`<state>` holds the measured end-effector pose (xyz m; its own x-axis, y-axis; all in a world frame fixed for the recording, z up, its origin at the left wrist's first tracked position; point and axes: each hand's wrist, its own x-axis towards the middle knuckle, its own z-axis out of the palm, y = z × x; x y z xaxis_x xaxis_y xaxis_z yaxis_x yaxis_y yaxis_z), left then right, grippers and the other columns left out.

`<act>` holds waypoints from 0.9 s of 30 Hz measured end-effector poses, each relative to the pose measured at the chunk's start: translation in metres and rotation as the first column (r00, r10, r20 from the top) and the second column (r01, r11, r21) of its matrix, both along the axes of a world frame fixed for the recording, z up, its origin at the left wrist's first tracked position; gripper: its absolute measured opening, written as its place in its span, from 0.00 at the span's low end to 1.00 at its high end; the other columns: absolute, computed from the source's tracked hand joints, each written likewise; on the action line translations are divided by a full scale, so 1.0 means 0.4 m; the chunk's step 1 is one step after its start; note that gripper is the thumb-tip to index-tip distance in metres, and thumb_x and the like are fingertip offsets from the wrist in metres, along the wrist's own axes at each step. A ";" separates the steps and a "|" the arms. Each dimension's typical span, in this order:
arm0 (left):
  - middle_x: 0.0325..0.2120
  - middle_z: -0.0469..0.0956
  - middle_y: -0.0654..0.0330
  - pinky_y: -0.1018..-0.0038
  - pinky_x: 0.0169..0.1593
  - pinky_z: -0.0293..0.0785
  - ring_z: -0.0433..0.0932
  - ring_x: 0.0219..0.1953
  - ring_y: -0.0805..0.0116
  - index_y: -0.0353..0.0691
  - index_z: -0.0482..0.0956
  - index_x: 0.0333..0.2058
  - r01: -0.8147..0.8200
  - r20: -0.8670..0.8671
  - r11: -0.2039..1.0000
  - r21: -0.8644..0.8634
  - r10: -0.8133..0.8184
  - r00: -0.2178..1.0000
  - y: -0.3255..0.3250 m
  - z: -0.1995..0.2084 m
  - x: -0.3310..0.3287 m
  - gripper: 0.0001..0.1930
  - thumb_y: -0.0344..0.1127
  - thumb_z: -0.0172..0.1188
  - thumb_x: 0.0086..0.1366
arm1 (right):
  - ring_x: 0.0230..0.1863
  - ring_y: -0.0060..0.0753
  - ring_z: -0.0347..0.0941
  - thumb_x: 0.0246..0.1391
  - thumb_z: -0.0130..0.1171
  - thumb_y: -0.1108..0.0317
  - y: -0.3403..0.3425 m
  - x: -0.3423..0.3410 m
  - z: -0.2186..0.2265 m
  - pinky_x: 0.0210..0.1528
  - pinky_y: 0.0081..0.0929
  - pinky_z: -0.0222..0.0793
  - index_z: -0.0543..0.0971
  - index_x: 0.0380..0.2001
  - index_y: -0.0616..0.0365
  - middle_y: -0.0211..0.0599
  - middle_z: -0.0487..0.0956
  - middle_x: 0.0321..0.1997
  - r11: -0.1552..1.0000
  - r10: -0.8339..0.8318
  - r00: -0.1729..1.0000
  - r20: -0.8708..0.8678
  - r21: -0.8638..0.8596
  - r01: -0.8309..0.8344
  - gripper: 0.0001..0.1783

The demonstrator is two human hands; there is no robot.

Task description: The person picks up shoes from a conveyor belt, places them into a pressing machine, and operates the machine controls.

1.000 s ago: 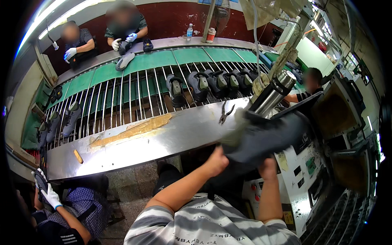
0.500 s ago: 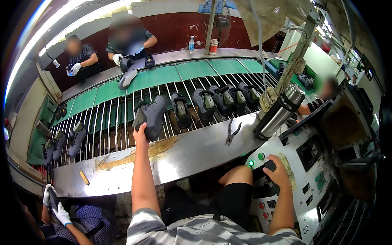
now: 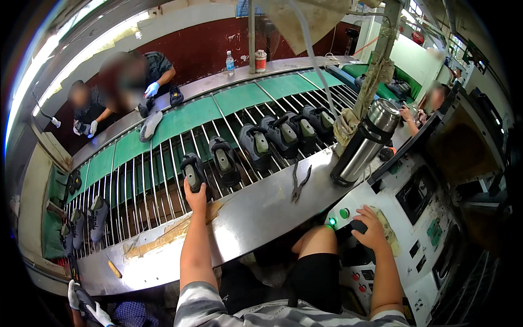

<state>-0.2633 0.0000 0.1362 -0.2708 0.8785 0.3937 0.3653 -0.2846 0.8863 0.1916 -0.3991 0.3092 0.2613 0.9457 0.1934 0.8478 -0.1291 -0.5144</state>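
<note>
Gripping shoe (image 3: 192, 168) on rods (image 3: 231, 129), L hand (image 3: 195, 197) is clamping fingers on near end; shoe's lying just beyond, long axis pointing away. R hand (image 3: 372, 226), farther, is touching blk knob (image 3: 358, 226), grip unclear.

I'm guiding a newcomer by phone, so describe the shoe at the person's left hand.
Start at the long steel ledge and look just beyond it, to the row of six dark shoes left of the steel flask. This shoe is the row's leftmost, the only one with the left hand at its near end.

No legible lettering in view
</note>
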 end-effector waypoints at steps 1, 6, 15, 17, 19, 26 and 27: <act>0.61 0.65 0.48 0.65 0.63 0.60 0.65 0.62 0.52 0.33 0.65 0.61 0.000 -0.025 1.000 0.009 0.000 1.000 -0.002 -0.004 -0.002 0.37 0.34 0.68 0.52 | 0.66 0.48 0.62 0.35 0.68 0.66 -0.001 0.006 -0.001 0.64 0.40 0.60 0.81 0.38 0.53 0.38 0.76 0.55 1.000 -0.001 1.000 -0.001 0.009 0.001 0.20; 0.61 0.63 0.48 0.66 0.65 0.57 0.62 0.63 0.52 0.34 0.61 0.62 0.046 -0.100 0.997 0.054 -0.040 0.994 0.020 -0.028 0.012 0.39 0.34 0.68 0.52 | 0.66 0.47 0.62 0.36 0.67 0.66 -0.003 0.008 -0.002 0.64 0.40 0.60 0.81 0.38 0.53 0.37 0.76 0.55 1.000 0.003 1.000 0.016 0.011 -0.003 0.19; 0.62 0.60 0.45 0.65 0.64 0.58 0.62 0.63 0.50 0.38 0.51 0.67 0.094 -0.083 0.991 -0.098 -0.102 0.991 0.029 0.025 0.051 0.48 0.37 0.70 0.51 | 0.65 0.45 0.63 0.37 0.68 0.66 -0.019 0.025 -0.013 0.64 0.39 0.61 0.82 0.38 0.52 0.35 0.77 0.53 0.999 0.010 1.000 0.003 0.035 -0.010 0.19; 0.61 0.62 0.43 0.64 0.65 0.58 0.62 0.63 0.49 0.37 0.53 0.66 0.047 -0.068 0.990 -0.134 -0.057 0.996 0.009 0.031 0.054 0.46 0.36 0.70 0.51 | 0.65 0.45 0.63 0.37 0.68 0.65 -0.021 0.030 -0.010 0.64 0.38 0.61 0.82 0.38 0.52 0.34 0.78 0.52 0.999 0.018 1.000 -0.018 0.031 -0.018 0.19; 0.60 0.64 0.42 0.64 0.66 0.57 0.62 0.63 0.48 0.34 0.57 0.64 0.037 -0.279 0.997 -0.069 -0.054 0.959 -0.035 0.034 0.035 0.42 0.33 0.67 0.53 | 0.66 0.45 0.62 0.38 0.68 0.63 -0.030 0.049 -0.027 0.65 0.39 0.60 0.82 0.40 0.51 0.33 0.79 0.51 0.998 0.046 0.999 -0.005 0.037 -0.045 0.20; 0.55 0.70 0.41 0.55 0.63 0.59 0.66 0.58 0.42 0.31 0.71 0.55 -0.244 -0.777 0.966 -0.090 0.085 0.624 -0.449 -0.004 -0.037 0.25 0.36 0.56 0.59 | 0.67 0.50 0.59 0.41 0.67 0.59 -0.042 0.089 -0.064 0.67 0.41 0.58 0.81 0.41 0.51 0.33 0.79 0.51 0.972 0.211 0.977 -0.017 0.107 -0.208 0.20; 0.54 0.69 0.40 0.59 0.62 0.61 0.66 0.58 0.43 0.29 0.70 0.54 -0.158 -0.797 0.976 -0.150 -0.024 0.604 -0.475 -0.033 -0.077 0.24 0.34 0.55 0.60 | 0.67 0.51 0.59 0.41 0.65 0.60 -0.052 0.097 -0.064 0.67 0.42 0.57 0.81 0.39 0.51 0.33 0.78 0.49 0.969 0.226 0.974 0.013 0.104 -0.226 0.18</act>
<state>-0.2942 -0.1901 0.1232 0.0051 0.9491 0.3148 0.9580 -0.0949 0.2707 0.2304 -0.4200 0.2837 0.0428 0.9548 0.2943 0.8494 0.1203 -0.5139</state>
